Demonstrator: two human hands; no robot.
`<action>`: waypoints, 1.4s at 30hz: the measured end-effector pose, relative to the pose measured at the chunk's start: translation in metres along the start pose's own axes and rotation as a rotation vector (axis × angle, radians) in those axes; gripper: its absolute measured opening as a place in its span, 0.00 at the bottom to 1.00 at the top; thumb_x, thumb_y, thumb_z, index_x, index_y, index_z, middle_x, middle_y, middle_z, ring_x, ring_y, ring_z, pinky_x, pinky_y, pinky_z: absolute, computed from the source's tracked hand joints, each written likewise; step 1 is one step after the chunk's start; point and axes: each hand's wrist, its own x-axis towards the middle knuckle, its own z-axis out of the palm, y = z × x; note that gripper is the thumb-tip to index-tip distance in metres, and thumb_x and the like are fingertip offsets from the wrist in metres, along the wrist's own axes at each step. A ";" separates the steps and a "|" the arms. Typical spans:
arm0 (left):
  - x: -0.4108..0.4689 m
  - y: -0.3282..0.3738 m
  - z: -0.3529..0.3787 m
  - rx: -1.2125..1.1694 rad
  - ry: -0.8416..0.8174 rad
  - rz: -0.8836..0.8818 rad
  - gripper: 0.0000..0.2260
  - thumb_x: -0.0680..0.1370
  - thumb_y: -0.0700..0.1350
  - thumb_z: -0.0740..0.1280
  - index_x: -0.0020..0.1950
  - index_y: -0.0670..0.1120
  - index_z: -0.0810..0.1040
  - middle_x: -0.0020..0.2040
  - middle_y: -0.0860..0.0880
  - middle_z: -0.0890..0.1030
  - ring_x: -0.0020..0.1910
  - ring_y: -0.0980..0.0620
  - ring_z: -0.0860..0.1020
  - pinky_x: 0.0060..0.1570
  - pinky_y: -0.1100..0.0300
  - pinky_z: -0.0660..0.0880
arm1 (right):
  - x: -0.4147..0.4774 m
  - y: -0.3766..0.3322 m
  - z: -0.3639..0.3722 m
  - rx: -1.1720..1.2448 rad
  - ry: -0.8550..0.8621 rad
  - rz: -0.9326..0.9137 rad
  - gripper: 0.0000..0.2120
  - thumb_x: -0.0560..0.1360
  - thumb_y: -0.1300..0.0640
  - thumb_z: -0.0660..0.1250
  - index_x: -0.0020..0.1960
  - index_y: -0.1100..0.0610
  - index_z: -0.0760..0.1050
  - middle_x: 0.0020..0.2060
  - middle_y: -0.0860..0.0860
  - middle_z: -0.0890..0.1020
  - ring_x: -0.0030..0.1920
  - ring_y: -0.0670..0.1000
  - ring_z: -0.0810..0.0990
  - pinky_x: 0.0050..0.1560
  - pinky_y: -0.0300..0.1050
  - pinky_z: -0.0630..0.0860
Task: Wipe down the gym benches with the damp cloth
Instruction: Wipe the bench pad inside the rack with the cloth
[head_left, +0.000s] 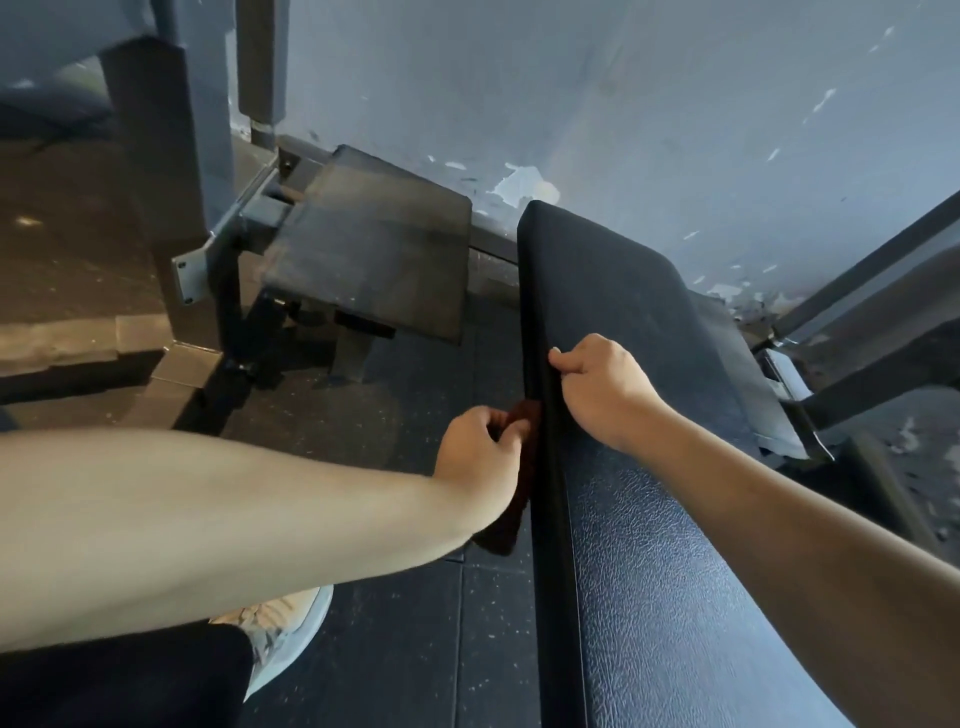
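the bench (675, 571) has a long pad covered with dark blue-black material. its surface is grained like leather near the camera and looks smoother at the far end. the pad runs from the bottom of the view away toward the wall (623, 104), and its left side is a thin dark edge.

the cloth (525, 413) is dark reddish brown and looks soft and crumpled. it lies against this left side edge of the pad, about halfway along it. a part of it hangs down under the left wrist, above the floor (415, 649).

the left hand (478, 462) grips the cloth with the fingers curled around it and presses it to the side of the pad. the right hand (602, 389) rests on top of the pad, just beside the same edge, a little further away than the left hand. its fingers are curled under and the thumb reaches the edge. i cannot tell if it really grips the pad or only leans on it.

by count: one cloth, one bench pad, two hands, both with bare forearms. one light shoe (280, 629) stands on the dark speckled floor. left of the bench there is one flat dark plate (374, 244) on a grey metal frame, and to the right one more grey frame (857, 312). the wall paint is chipped in several places.
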 end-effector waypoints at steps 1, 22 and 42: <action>-0.001 -0.001 0.000 0.001 0.003 -0.010 0.06 0.82 0.50 0.67 0.51 0.48 0.80 0.43 0.52 0.82 0.41 0.54 0.81 0.38 0.59 0.75 | 0.000 0.000 0.001 0.002 0.004 0.001 0.11 0.81 0.61 0.60 0.45 0.52 0.80 0.53 0.55 0.81 0.56 0.61 0.79 0.52 0.48 0.76; 0.023 0.007 0.001 -0.028 0.033 0.191 0.04 0.82 0.48 0.67 0.51 0.50 0.80 0.47 0.53 0.82 0.46 0.56 0.81 0.49 0.57 0.77 | 0.006 0.008 0.003 0.041 0.030 -0.021 0.13 0.81 0.58 0.62 0.61 0.56 0.82 0.58 0.57 0.82 0.60 0.62 0.79 0.56 0.47 0.76; 0.037 0.032 -0.048 -0.123 -0.266 0.228 0.07 0.82 0.44 0.68 0.52 0.44 0.85 0.42 0.47 0.84 0.41 0.51 0.80 0.43 0.58 0.75 | -0.005 -0.006 -0.016 0.023 -0.011 -0.075 0.18 0.77 0.63 0.62 0.60 0.50 0.85 0.47 0.50 0.84 0.43 0.50 0.81 0.41 0.39 0.77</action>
